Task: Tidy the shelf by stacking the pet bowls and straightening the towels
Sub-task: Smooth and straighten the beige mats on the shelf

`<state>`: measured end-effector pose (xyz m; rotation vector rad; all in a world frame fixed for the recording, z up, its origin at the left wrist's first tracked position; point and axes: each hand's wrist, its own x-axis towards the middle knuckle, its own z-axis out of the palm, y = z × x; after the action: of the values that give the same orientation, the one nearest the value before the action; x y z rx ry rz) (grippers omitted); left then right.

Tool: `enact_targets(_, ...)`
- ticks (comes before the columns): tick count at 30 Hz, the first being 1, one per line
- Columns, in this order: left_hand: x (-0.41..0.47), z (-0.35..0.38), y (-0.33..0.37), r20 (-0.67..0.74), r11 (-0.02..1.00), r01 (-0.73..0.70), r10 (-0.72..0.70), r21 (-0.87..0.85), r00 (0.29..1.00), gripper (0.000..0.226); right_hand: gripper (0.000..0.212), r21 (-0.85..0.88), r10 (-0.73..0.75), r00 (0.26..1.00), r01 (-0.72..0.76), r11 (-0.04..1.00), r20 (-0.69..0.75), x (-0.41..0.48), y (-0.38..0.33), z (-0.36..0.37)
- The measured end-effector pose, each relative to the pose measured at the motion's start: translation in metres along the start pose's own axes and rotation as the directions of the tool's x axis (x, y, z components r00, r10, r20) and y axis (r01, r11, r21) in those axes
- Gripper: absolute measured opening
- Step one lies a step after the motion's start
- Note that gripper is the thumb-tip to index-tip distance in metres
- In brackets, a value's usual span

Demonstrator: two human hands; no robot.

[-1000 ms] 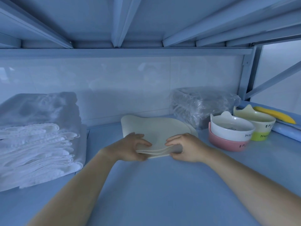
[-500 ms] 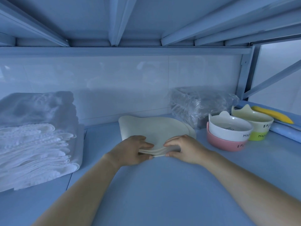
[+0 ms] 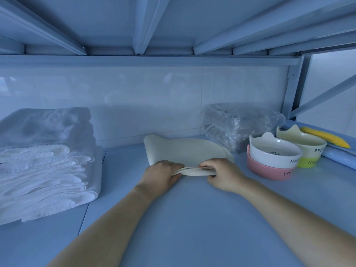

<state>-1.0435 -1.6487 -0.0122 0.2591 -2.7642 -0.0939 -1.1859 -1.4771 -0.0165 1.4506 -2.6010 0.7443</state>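
**Thin layers may slip out of the two-hand pinch**

Both hands work at the near edge of the cream mats (image 3: 185, 149), which lie flat in the middle of the shelf (image 3: 192, 228), close to the far wall. The left hand (image 3: 163, 176) pinches the left part of this edge and the right hand (image 3: 224, 174) pinches the right part. The edge is lifted a little and shows two or three thin layers. The far part of the mats rests on the shelf.

The layers look thin and flexible. If the pinch catches only the upper ones, I think the lowest can slide out or fold when the pile is moved.

On the right, the white bowl (image 3: 273, 151) sits inside the pink bowl (image 3: 267, 171), near the mats' right rim. A pull to the right could knock this pair, or the cream-and-green bowl (image 3: 306, 151) that stands unstacked just beside it. The plastic-wrapped pack (image 3: 238, 122) is just behind the mats and may catch their far edge.

The towels (image 3: 44, 166) at the left are well apart, their lower edges uneven. A wide move of the left arm could disturb them more.
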Motion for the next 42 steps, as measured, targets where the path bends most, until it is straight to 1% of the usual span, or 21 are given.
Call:
enact_targets(2, 0.002, -0.002, 0.002, -0.007, 1.0, 0.021, -0.021, -0.004, 1.0, 0.032, 0.031, -0.041, 0.023, 0.999, -0.024, 0.999, -0.025, 0.006, -0.002, 0.002)
enact_targets(4, 0.004, -0.003, 0.002, 0.02, 0.999, 0.03, -0.03, -0.014, 0.999, 0.035, 0.027, -0.085, 0.025, 0.999, -0.027, 0.996, -0.024, 0.014, -0.006, 0.003)
enact_targets(8, 0.009, -0.001, -0.002, 0.14, 0.996, 0.084, -0.087, 0.031, 0.986, 0.058, 0.017, -0.076, 0.049, 0.999, -0.049, 0.996, -0.002, 0.024, -0.009, 0.001)
enact_targets(10, 0.01, 0.001, -0.002, 0.192, 0.992, 0.115, -0.123, 0.05, 0.974, 0.065, 0.014, -0.095, 0.052, 0.999, -0.05, 0.994, 0.017, 0.028, -0.01, -0.002)
enact_targets(13, 0.01, 0.003, -0.002, 0.185, 0.991, 0.121, -0.13, 0.064, 0.974, 0.069, 0.011, -0.117, 0.036, 0.999, -0.033, 0.993, 0.024, 0.032, -0.011, -0.002)
enact_targets(16, 0.01, 0.005, -0.004, 0.148, 0.988, 0.129, -0.14, 0.082, 0.979, 0.073, 0.016, -0.16, 0.04, 0.999, -0.039, 0.986, 0.004, 0.035, -0.01, 0.002)
enact_targets(20, 0.01, 0.008, -0.004, 0.108, 0.983, 0.164, -0.172, 0.078, 0.979, 0.072, 0.029, -0.205, 0.039, 0.999, -0.043, 0.978, -0.024, 0.042, -0.011, 0.002)
enact_targets(25, 0.015, 0.009, -0.009, 0.007, 0.983, 0.182, -0.182, 0.024, 0.983, 0.07, 0.026, -0.205, 0.045, 0.996, -0.059, 0.977, -0.073, 0.054, -0.02, -0.003)
enact_targets(28, 0.013, 0.01, -0.012, -0.014, 0.985, 0.172, -0.172, -0.008, 0.985, 0.067, 0.03, -0.18, 0.036, 0.997, -0.048, 0.982, -0.066, 0.049, -0.019, 0.002)
enact_targets(30, 0.008, 0.011, -0.018, -0.036, 0.992, 0.12, -0.121, -0.045, 0.992, 0.058, 0.031, -0.149, 0.021, 0.999, -0.027, 0.989, -0.044, 0.04, -0.014, 0.007)
enact_targets(32, 0.002, 0.008, -0.025, -0.094, 0.991, -0.005, -0.008, -0.134, 0.996, 0.048, 0.026, -0.146, 0.0, 0.998, -0.009, 0.989, -0.058, 0.033, -0.009, 0.009)
enact_targets(34, -0.003, 0.002, -0.03, -0.121, 0.975, -0.118, 0.096, -0.189, 0.988, 0.044, 0.024, -0.211, -0.021, 0.996, 0.001, 0.977, -0.091, 0.03, -0.006, 0.008)
enact_targets(36, -0.006, -0.002, -0.032, -0.104, 0.973, -0.151, 0.134, -0.173, 0.985, 0.043, 0.03, -0.281, -0.03, 0.994, 0.0, 0.96, -0.102, 0.029, -0.003, 0.006)
enact_targets(37, -0.006, -0.002, -0.032, -0.094, 0.978, -0.144, 0.131, -0.154, 0.987, 0.043, 0.034, -0.291, -0.018, 0.994, -0.013, 0.956, -0.105, 0.028, -0.001, 0.005)
enact_targets(39, -0.004, 0.002, -0.034, -0.069, 0.988, -0.108, 0.101, -0.11, 0.992, 0.043, 0.04, -0.251, 0.032, 0.993, -0.06, 0.966, -0.116, 0.027, 0.003, 0.004)
enact_targets(40, -0.002, 0.003, -0.034, -0.048, 0.992, -0.081, 0.077, -0.098, 0.996, 0.044, 0.041, -0.225, 0.051, 0.991, -0.078, 0.971, -0.125, 0.028, 0.004, 0.003)
enact_targets(42, 0.002, 0.006, -0.034, -0.012, 0.994, -0.022, 0.021, -0.109, 1.0, 0.048, 0.036, -0.223, 0.072, 0.987, -0.103, 0.969, -0.145, 0.031, 0.006, 0.005)
